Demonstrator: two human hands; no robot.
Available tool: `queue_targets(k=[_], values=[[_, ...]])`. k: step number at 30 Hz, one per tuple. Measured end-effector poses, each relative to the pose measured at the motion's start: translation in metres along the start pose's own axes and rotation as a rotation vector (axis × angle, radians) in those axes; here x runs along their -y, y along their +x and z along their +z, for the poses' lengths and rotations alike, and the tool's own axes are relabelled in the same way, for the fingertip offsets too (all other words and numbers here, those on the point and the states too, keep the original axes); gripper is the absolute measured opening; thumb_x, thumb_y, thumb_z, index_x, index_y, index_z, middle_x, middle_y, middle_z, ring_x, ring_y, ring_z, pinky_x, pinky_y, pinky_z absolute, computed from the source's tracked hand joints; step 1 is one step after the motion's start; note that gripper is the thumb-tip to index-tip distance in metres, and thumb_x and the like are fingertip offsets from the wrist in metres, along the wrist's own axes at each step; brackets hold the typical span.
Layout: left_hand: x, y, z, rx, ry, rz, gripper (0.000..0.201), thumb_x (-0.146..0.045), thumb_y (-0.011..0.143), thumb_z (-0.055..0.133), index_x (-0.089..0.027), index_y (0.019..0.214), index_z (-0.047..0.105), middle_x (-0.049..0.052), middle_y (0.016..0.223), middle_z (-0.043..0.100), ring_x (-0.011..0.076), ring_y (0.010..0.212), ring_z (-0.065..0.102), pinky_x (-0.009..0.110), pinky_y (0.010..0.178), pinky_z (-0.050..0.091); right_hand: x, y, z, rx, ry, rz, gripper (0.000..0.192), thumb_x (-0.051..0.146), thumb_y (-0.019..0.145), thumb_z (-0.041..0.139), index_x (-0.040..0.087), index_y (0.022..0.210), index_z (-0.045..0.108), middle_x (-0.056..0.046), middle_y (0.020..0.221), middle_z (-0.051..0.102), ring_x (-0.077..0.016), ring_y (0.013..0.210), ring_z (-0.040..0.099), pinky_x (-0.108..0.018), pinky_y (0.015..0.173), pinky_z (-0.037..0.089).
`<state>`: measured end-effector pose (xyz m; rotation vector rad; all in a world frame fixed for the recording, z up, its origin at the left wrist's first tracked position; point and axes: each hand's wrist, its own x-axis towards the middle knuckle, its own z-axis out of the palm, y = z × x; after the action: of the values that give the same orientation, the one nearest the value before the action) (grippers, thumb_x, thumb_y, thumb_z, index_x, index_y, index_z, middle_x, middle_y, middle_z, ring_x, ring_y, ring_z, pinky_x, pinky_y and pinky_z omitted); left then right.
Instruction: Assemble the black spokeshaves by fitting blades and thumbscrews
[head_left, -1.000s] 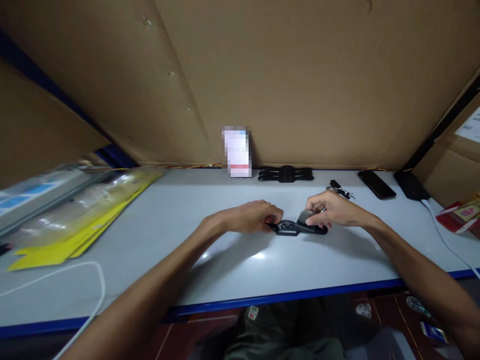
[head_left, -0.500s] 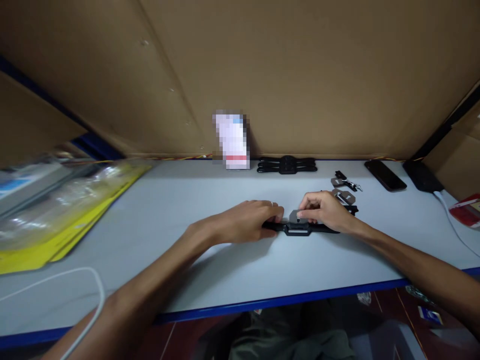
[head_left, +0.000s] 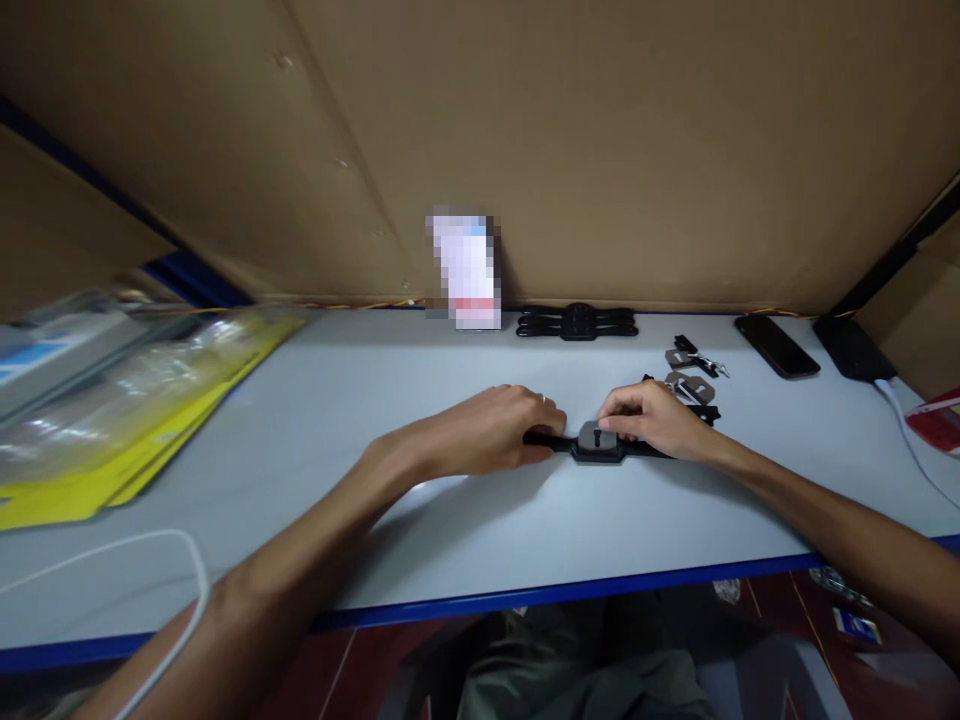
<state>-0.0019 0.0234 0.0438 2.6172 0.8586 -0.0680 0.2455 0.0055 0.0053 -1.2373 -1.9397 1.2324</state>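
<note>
Head view, near to far: our left hand (head_left: 495,430) pins one end of the black strap part (head_left: 600,448) flat on the table (head_left: 465,520), fingers closed over it; our right hand (head_left: 652,420) pinches the grey plate (head_left: 596,435) at its middle. It looks light, thin, prob. a bit flexible, so we'd grip by the ends. Behind: more plates (head_left: 686,385), another strap part (head_left: 576,322), a phone (head_left: 776,345).

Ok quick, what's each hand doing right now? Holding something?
Left hand: closed on the left end of the black strap piece lying on the table.
Right hand: fingers pinching the grey plate on its middle.
</note>
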Motion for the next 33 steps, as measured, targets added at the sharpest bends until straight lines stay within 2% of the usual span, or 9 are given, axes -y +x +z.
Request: queue_targets(k=[5,13,17,27,33], values=[[-0.0015,0.0003,-0.0005,0.033,0.023,-0.019,0.012,-0.016,0.085,0.060,-0.023,0.091,0.067,0.000,0.089,0.071,0.0165,0.077,0.061,0.029,0.066,0.035,0.0015,-0.0012,-0.0022,-0.001,-0.057,-0.002,0.011,0.024,0.084,0.068,0.017,0.076,0.071,0.000,0.068,0.065,-0.0128,0.066,0.057,-0.028,0.065,0.042],[-0.0019,0.0017,0.0020,-0.001,0.013,-0.002,0.006,-0.018,0.082,0.058,-0.021,0.082,0.063,0.001,0.083,0.067,0.0151,0.068,0.055,0.028,0.063,0.033,0.0048,-0.0018,-0.0015,0.029,-0.092,-0.012,0.010,0.021,0.086,0.067,0.017,0.077,0.071,0.000,0.070,0.067,-0.0129,0.067,0.057,-0.028,0.065,0.042],[-0.0016,0.0026,0.0019,-0.005,0.027,0.006,0.004,-0.019,0.082,0.058,-0.021,0.082,0.061,0.001,0.085,0.065,0.0166,0.075,0.056,0.029,0.065,0.033,0.0028,-0.0019,-0.0016,0.036,-0.101,-0.018,0.010,0.019,0.086,0.066,0.017,0.077,0.071,-0.001,0.070,0.067,-0.0126,0.066,0.056,-0.028,0.066,0.042],[-0.0070,0.0044,0.0003,0.052,0.065,-0.098,0.007,-0.024,0.083,0.061,-0.021,0.086,0.055,0.002,0.086,0.061,0.0166,0.073,0.050,0.030,0.065,0.032,0.0064,-0.0026,-0.0016,0.027,-0.126,-0.022,0.011,0.016,0.086,0.065,0.017,0.075,0.068,0.001,0.067,0.063,-0.0117,0.064,0.054,-0.028,0.065,0.040],[-0.0049,0.0035,0.0030,0.023,0.066,-0.016,0.011,-0.024,0.087,0.058,-0.020,0.079,0.052,0.002,0.085,0.060,0.0167,0.075,0.050,0.030,0.065,0.030,0.0086,-0.0041,-0.0014,0.026,-0.139,-0.020,0.013,0.016,0.087,0.065,0.018,0.075,0.067,0.001,0.067,0.062,-0.0117,0.064,0.052,-0.027,0.064,0.040]])
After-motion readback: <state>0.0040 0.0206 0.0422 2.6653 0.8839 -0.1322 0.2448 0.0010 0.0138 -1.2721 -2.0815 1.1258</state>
